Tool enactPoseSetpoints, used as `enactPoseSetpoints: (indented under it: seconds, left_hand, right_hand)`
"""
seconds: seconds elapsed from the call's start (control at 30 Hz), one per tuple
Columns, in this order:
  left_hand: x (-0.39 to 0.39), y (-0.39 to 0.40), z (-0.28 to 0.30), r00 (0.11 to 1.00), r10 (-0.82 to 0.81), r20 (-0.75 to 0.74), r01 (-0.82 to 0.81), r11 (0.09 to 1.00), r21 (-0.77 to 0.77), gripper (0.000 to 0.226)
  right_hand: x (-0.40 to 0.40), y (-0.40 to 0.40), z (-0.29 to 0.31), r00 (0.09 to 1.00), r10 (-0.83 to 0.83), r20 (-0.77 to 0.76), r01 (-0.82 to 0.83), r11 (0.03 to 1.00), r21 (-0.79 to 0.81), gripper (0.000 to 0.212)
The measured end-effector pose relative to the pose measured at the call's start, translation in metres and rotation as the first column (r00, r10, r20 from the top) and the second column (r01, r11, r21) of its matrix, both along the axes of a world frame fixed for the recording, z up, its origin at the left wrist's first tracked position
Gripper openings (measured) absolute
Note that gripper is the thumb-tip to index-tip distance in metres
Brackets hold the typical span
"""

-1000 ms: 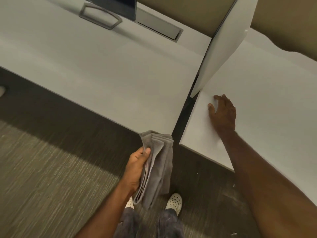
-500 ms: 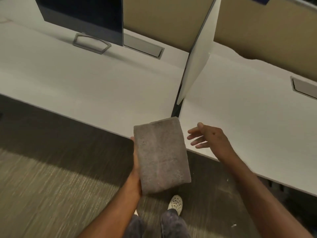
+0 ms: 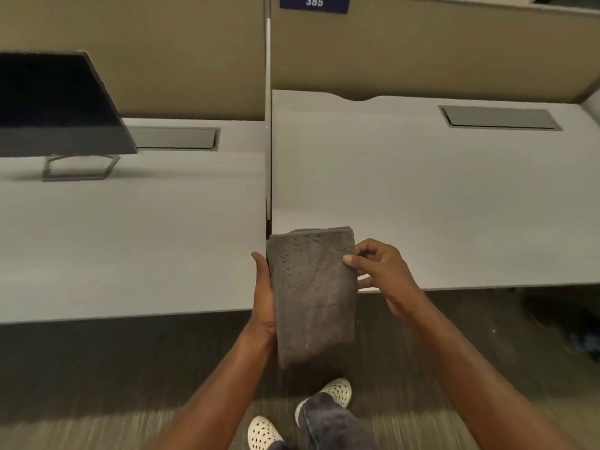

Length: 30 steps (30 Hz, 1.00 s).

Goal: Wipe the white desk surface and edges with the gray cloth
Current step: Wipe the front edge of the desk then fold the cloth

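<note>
- While the folded gray cloth hangs in the air above the near edge of the white desk, the left hand clasps its left side.
- Right hand fingers pinch its right edge.
- A monitor stands far left.

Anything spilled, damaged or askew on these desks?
Nothing stands out. Both white desks look bare and unmarked, the monitor stands upright, and the folded gray cloth is held between left hand and right hand.
</note>
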<state>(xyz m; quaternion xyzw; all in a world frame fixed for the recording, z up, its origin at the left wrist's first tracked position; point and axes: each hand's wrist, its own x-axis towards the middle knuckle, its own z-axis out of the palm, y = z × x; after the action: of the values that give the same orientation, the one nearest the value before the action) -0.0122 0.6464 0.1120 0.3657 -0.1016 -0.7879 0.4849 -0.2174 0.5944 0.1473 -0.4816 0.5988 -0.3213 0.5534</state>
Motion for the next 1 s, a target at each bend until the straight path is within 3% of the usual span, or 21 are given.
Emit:
enactPoseSetpoints:
  seconds: [0.07,0.17,0.23,0.3,0.4,0.47,0.57,0.67,0.8,1.0]
  left_hand:
    - [-0.015,-0.013,0.016,0.99,-0.058,0.13,0.065,0.997,-0.048,0.092]
    - [-0.039,-0.035,0.039,0.942,-0.149,0.3,0.198,0.97,-0.14,0.046]
    - [-0.052,-0.048,0.056,0.929,-0.188,0.319,0.229,0.969,-0.094,0.05]
    - [-0.067,-0.061,0.071,0.928,-0.247,0.28,0.27,0.962,-0.046,0.058]
    - [-0.095,-0.077,0.089,0.903,-0.353,0.244,0.377,0.924,-0.058,0.035]
    - [-0.115,-0.089,0.099,0.89,-0.385,0.243,0.412,0.909,-0.067,0.026]
    - [-0.139,-0.107,0.112,0.867,-0.414,0.278,0.45,0.889,-0.08,0.016]
    - [-0.154,-0.119,0.11,0.82,-0.49,0.295,0.528,0.847,-0.061,0.014]
    - [-0.164,-0.136,0.102,0.714,-0.617,0.332,0.665,0.745,-0.047,0.018]
    - [-0.173,-0.155,0.08,0.644,-0.53,0.551,0.738,0.622,-0.264,0.029]
  right_hand:
    - [-0.022,-0.001,0.0,0.997,-0.064,0.046,0.064,0.998,-0.004,0.011]
    - [-0.058,-0.004,0.005,0.974,-0.101,0.202,0.107,0.994,-0.022,0.03]
    - [-0.082,-0.006,0.009,0.924,-0.07,0.375,0.085,0.996,-0.024,0.047]
    - [-0.105,-0.007,0.011,0.817,0.004,0.577,-0.036,0.998,0.043,0.077]
    - [-0.128,-0.006,0.012,0.588,0.133,0.798,-0.255,0.967,0.026,0.108]
    - [-0.136,-0.01,0.012,0.5,0.167,0.85,-0.268,0.963,-0.032,0.115]
    - [-0.142,-0.015,0.009,0.352,0.076,0.933,-0.234,0.972,0.009,0.128]
    - [-0.146,-0.011,-0.005,0.264,0.047,0.963,-0.179,0.984,0.001,0.107]
    - [-0.145,0.001,-0.014,0.302,-0.072,0.95,-0.06,0.994,0.095,0.067]
    - [-0.118,0.023,-0.015,0.29,-0.329,0.899,0.216,0.937,0.273,0.07]
